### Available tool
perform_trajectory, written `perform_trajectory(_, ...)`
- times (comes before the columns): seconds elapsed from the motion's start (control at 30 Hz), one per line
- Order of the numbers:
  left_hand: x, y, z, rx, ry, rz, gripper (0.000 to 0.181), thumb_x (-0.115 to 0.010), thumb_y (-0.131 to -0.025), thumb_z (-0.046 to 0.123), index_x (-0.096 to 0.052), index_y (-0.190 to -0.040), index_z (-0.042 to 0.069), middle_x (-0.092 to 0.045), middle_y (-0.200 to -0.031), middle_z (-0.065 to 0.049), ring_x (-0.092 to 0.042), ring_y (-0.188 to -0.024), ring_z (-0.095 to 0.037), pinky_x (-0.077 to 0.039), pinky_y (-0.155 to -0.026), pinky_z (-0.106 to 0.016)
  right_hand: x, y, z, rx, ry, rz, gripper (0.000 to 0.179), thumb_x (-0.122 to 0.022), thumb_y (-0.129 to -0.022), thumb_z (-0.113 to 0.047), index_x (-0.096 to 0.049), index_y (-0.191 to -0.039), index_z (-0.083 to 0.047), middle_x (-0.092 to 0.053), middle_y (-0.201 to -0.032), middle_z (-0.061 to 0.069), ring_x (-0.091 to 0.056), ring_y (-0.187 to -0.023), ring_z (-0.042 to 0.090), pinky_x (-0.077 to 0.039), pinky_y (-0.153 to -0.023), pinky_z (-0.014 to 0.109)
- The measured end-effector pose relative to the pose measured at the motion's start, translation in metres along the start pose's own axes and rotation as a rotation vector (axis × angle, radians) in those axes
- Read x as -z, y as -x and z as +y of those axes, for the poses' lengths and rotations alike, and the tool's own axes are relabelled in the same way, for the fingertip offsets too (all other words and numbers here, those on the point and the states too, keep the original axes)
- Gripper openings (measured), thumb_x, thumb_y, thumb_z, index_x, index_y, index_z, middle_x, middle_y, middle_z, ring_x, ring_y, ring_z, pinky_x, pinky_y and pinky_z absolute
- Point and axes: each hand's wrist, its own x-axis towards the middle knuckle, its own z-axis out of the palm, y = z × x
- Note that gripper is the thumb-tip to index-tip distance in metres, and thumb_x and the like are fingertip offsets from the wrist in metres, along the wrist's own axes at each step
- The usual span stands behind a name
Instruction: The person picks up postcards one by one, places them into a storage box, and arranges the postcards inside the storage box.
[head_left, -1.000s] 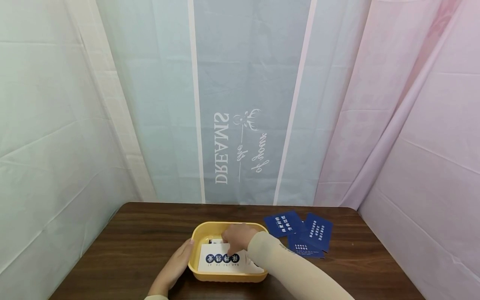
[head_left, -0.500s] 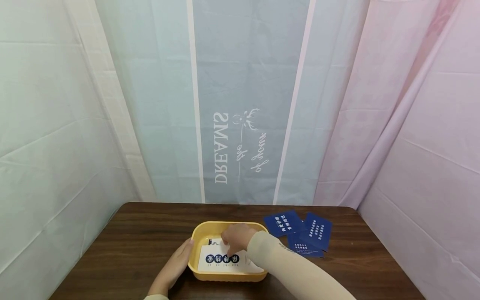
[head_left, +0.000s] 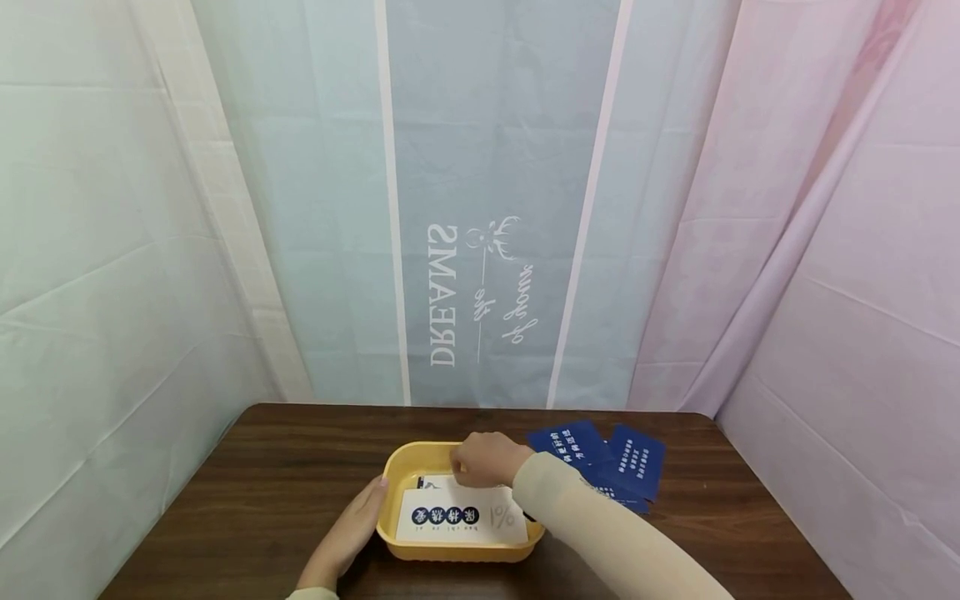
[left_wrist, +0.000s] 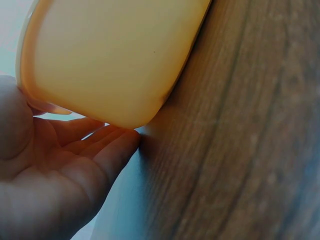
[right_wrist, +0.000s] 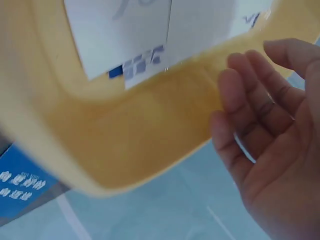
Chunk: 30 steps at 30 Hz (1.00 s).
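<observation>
A yellow plastic basin [head_left: 457, 552] holds white cards. The top card [head_left: 487, 533] bears several dark circles with characters and a grey "1%" mark; part of another card [head_left: 435, 481] shows beyond it. My left hand [head_left: 352, 529] holds the basin's left side, thumb at the rim and fingers against the outer wall, its fingertips low on the basin [left_wrist: 110, 65] in the left wrist view. Over the far right rim hovers my right hand [head_left: 486, 458]. In the right wrist view its fingers [right_wrist: 231, 87] are loosely bent, with nothing in them. My right sleeve covers the basin's right rim.
Several blue cards [head_left: 633, 462] with white characters overlap on the brown wooden table [head_left: 285, 467], to the right of the basin. A grey-blue cloth [head_left: 487, 167] with mirrored lettering hangs behind the table's far edge. Pale curtains [head_left: 862, 292] flank it.
My right hand has lifted off the white top card and moved back toward the far right rim, uncovering the "1%" mark. My sleeve now hides more of the blue cards. The left hand stays put.
</observation>
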Motion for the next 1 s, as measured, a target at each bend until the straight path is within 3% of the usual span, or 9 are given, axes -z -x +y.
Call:
perform_trajectory(0.2,0.000,-0.001,0.001,0.017,-0.011,0.006,0.075,-0.031,-0.109,0.048,-0.029,-0.148,-0.016,-0.028,-0.154,-0.036,-0.023,-0.143,-0.051,-0.020,-0.114,-0.065,0.010,0.005,0.019,0.076,-0.032,0.146,0.010,-0.064,-0.097,-0.023,-0.074,-0.101,-0.020,-0.063,-0.079,-0.014,-0.052,-0.063,0.002,-0.049,-0.062,0.018)
perform_trajectory(0.3,0.000,-0.001,0.001,0.017,-0.008,0.004,0.075,-0.031,-0.109,0.047,-0.029,-0.148,-0.016,-0.028,-0.153,-0.036,-0.023,-0.143,-0.051,-0.020,-0.114,-0.065,0.008,0.005,0.033,0.075,-0.033,0.217,0.010,-0.063,-0.098,-0.022,-0.073,-0.098,-0.019,-0.062,-0.076,-0.014,-0.052,-0.061,0.003,-0.049,-0.062,0.018)
perform_trajectory(0.57,0.000,0.000,0.000,-0.006,0.019,-0.016,0.073,-0.031,-0.110,0.046,-0.029,-0.148,-0.016,-0.028,-0.154,-0.036,-0.023,-0.143,-0.051,-0.020,-0.113,-0.066,0.002,0.017,0.071,0.070,0.069,0.489,0.004,-0.068,-0.093,-0.019,-0.070,-0.095,-0.016,-0.066,-0.088,-0.005,-0.059,-0.077,0.012,-0.054,-0.070,0.031)
perform_trajectory(0.67,0.000,0.000,0.000,-0.014,0.024,-0.015,0.073,-0.031,-0.110,0.046,-0.029,-0.148,-0.016,-0.029,-0.153,-0.036,-0.023,-0.143,-0.051,-0.020,-0.113,-0.066,-0.003,0.022,0.088,0.048,0.059,0.556,0.002,-0.069,-0.092,-0.016,-0.069,-0.092,-0.014,-0.064,-0.087,-0.003,-0.059,-0.078,0.015,-0.053,-0.070,0.033)
perform_trajectory(0.9,0.000,0.000,-0.001,-0.018,0.032,-0.021,0.071,-0.032,-0.110,0.044,-0.030,-0.148,-0.016,-0.029,-0.153,-0.036,-0.024,-0.142,-0.052,-0.021,-0.113,-0.066,-0.018,0.041,0.124,-0.068,-0.022,0.497,0.004,-0.067,-0.093,-0.012,-0.068,-0.093,-0.008,-0.060,-0.086,0.001,-0.057,-0.077,0.019,-0.052,-0.068,0.037)
perform_trajectory(1.0,0.000,0.000,-0.001,-0.016,0.036,-0.021,0.072,-0.033,-0.110,0.045,-0.030,-0.148,-0.016,-0.029,-0.153,-0.035,-0.023,-0.143,-0.051,-0.020,-0.114,-0.065,-0.029,0.047,0.140,-0.132,0.035,0.456,0.006,-0.069,-0.092,-0.014,-0.066,-0.095,-0.009,-0.059,-0.088,0.002,-0.058,-0.082,0.021,-0.053,-0.074,0.039)
